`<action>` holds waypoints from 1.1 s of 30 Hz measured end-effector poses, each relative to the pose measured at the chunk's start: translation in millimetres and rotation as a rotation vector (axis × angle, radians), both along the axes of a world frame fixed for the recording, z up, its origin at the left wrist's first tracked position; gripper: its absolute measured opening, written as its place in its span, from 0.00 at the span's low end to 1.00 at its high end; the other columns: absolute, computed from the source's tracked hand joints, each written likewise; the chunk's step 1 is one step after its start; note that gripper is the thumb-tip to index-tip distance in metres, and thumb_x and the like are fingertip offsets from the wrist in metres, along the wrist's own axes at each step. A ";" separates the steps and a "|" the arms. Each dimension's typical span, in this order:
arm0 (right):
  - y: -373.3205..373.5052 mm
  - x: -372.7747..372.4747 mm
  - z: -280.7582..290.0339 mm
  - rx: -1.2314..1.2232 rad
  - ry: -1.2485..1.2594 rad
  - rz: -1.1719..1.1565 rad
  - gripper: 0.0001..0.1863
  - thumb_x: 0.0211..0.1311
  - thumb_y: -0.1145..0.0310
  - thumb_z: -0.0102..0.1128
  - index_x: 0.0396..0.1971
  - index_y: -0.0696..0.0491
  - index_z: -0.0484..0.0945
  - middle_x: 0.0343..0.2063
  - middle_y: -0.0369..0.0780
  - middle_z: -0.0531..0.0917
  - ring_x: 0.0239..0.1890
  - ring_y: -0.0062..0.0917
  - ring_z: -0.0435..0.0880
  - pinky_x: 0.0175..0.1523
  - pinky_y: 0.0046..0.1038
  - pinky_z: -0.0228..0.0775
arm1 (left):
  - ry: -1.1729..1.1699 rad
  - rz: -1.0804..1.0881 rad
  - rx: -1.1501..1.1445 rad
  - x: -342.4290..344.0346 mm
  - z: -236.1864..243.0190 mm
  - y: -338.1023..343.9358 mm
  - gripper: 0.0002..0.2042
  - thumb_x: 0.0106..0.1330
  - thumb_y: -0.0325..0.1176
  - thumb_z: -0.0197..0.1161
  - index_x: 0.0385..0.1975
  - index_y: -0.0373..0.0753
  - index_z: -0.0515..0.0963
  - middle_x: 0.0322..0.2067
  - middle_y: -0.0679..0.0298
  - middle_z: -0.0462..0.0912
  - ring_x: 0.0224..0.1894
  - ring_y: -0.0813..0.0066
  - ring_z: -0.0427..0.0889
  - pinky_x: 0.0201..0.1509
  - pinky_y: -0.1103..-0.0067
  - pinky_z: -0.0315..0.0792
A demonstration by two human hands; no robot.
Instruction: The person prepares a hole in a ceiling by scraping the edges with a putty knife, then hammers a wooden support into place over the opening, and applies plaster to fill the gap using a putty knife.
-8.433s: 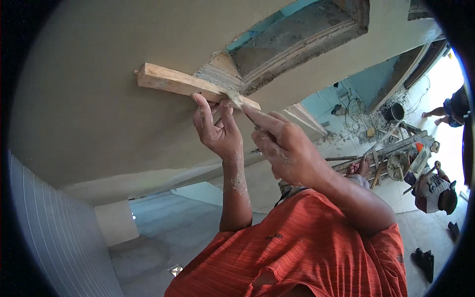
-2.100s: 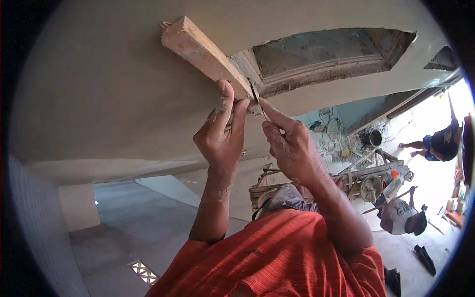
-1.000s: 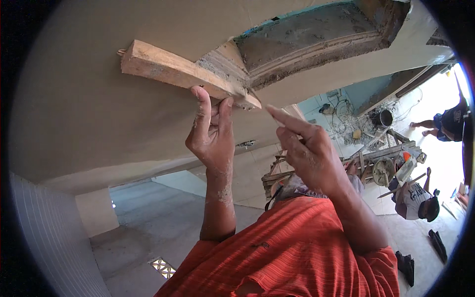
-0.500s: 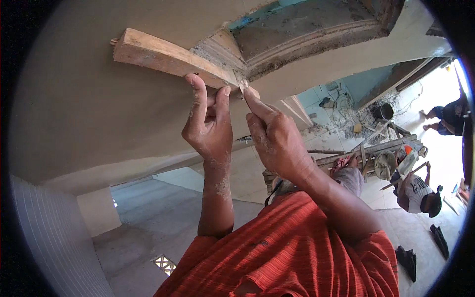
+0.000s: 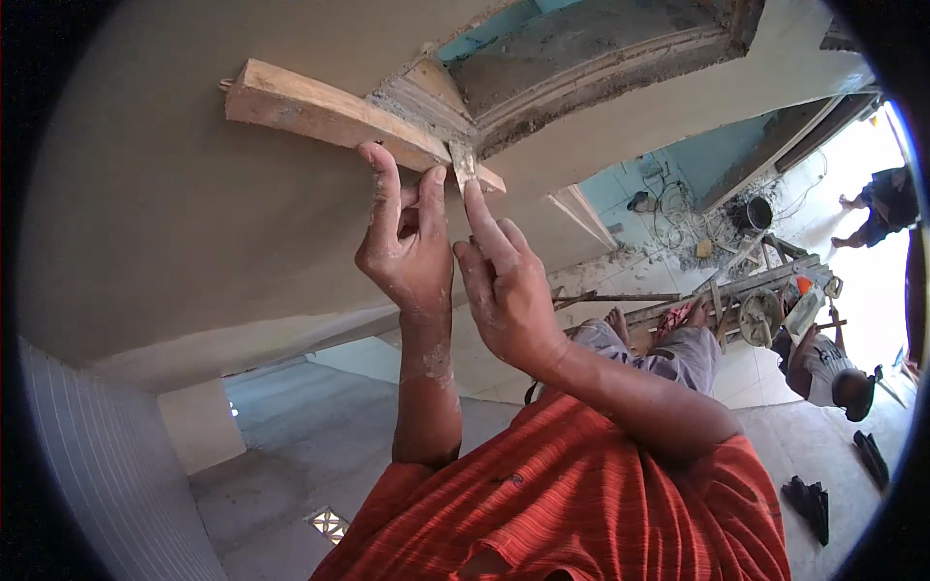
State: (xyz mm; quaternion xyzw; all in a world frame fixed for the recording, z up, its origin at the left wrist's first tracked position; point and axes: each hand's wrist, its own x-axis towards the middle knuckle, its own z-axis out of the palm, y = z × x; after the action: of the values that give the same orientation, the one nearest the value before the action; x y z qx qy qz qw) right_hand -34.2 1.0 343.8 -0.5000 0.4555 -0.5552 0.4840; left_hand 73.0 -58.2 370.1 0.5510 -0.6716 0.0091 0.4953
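A length of squared timber (image 5: 310, 109) lies against the smooth grey-brown plastered wall (image 5: 203, 213), beside the corner of a moulded opening (image 5: 601, 92). My left hand (image 5: 407, 242) pinches its lower edge between thumb and fingers. In my right hand (image 5: 513, 300) is a narrow putty knife (image 5: 463, 163), its handle mostly hidden by the fingers. The index finger stretches along the blade. The blade's flat end crosses the timber near its right end, close to the rough mortar at the opening's corner. Dried mortar spots both my hands and my left forearm.
Below me runs a wooden scaffold (image 5: 775, 276), with a mortar pan (image 5: 760, 315) on it. A co-worker (image 5: 833, 378) is at its far right, and another person (image 5: 886, 208) stands beyond. A dark bucket (image 5: 756, 213), cables and rubble lie on the floor.
My right hand has moved left along the timber with the putty knife, baring more of the blade and the timber's right end. My left hand keeps its hold.
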 end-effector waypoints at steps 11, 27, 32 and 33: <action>3.9 -57.1 3.0 0.322 -0.395 0.227 0.27 0.80 0.68 0.47 0.75 0.53 0.61 0.33 0.37 0.79 0.27 0.16 0.74 0.31 0.22 0.71 | -0.046 -0.015 -0.042 12.5 -4.3 0.6 0.34 0.67 0.23 0.71 0.74 0.40 0.65 0.24 0.70 0.84 0.25 0.91 0.73 0.29 0.88 0.70; -0.2 -37.0 34.3 0.418 -0.532 0.307 0.28 0.81 0.66 0.44 0.76 0.51 0.58 0.27 0.30 0.71 0.25 0.12 0.69 0.25 0.18 0.65 | -0.036 -0.035 -0.059 12.9 -6.3 0.7 0.34 0.68 0.23 0.71 0.74 0.36 0.65 0.23 0.70 0.82 0.24 0.91 0.72 0.30 0.88 0.70; -6.1 -44.6 43.2 0.465 -0.692 0.355 0.28 0.81 0.66 0.44 0.77 0.48 0.59 0.29 0.29 0.71 0.26 0.11 0.68 0.25 0.16 0.63 | 0.008 0.000 0.012 8.5 1.3 2.7 0.29 0.64 0.18 0.71 0.67 0.32 0.73 0.51 0.48 0.87 0.40 0.74 0.90 0.36 0.78 0.83; -6.4 -45.6 43.9 0.490 -0.754 0.367 0.28 0.81 0.65 0.44 0.77 0.47 0.59 0.29 0.29 0.71 0.26 0.10 0.68 0.25 0.16 0.63 | 0.005 0.005 0.020 8.0 1.6 4.8 0.29 0.64 0.18 0.71 0.67 0.32 0.73 0.51 0.48 0.87 0.40 0.74 0.90 0.36 0.78 0.83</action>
State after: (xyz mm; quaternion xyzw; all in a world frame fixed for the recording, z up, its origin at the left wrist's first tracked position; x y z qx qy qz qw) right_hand -79.8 -5.4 387.7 -0.2073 0.2700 -0.4794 0.8088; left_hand 81.1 -53.4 371.7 0.5574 -0.6691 0.0023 0.4915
